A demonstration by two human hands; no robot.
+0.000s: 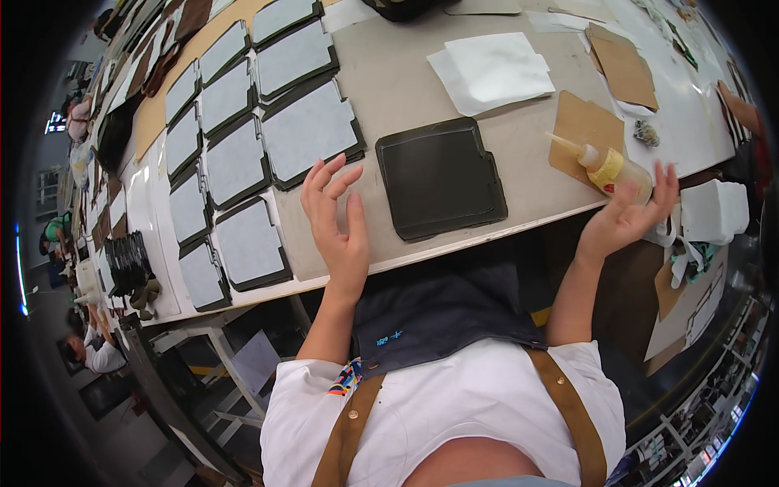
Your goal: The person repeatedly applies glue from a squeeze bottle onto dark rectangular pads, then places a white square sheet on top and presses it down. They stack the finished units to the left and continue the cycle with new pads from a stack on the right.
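Observation:
A black, square-cornered leather-like panel (pixel 438 174) with a notched right edge lies flat near the table's front edge, seemingly on top of others like it. To its left my left hand (pixel 334 219) hovers with fingers apart and nothing in it. My right hand (pixel 626 217), palm turned up and fingers spread, is beside a squeeze bottle (pixel 621 172) with a yellow band and a thin nozzle pointing left. Whether the fingers touch the bottle I cannot tell. Beneath the bottle lies a brown cardboard piece (pixel 574 126).
Rows of stacked black panels with pale grey faces (pixel 308 134) cover the table's left part. White sheets (pixel 491 73) lie at the back, another brown card (pixel 621 65) at back right. A white container (pixel 714 211) stands beyond the right edge. Other people work far left.

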